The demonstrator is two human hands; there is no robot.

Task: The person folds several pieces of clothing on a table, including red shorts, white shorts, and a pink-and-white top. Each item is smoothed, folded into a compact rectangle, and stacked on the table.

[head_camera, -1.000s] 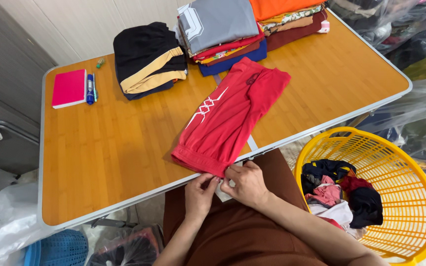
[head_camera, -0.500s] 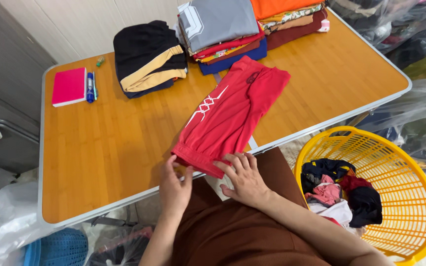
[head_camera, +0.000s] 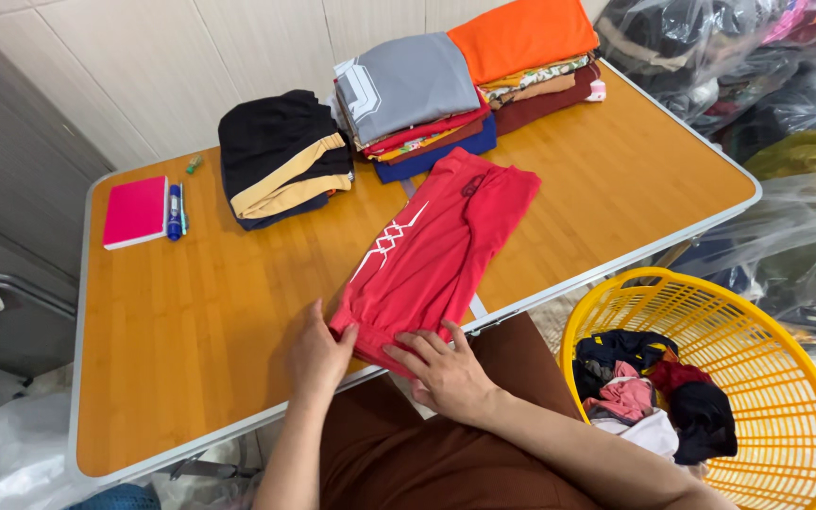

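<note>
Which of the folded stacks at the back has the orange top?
The rightmost stack, with an orange garment on top; the middle one is topped grey, the left black.

Bright even light, sharp, slight wide-angle distortion.

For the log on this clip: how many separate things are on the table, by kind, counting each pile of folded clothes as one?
Red garment lying flat under both hands: 1
Piles of folded clothes, black-and-tan, grey-topped, orange-topped: 3
Pink notebook: 1
Blue pen: 1
Small green item, too small to identify: 1
Total: 7
</note>
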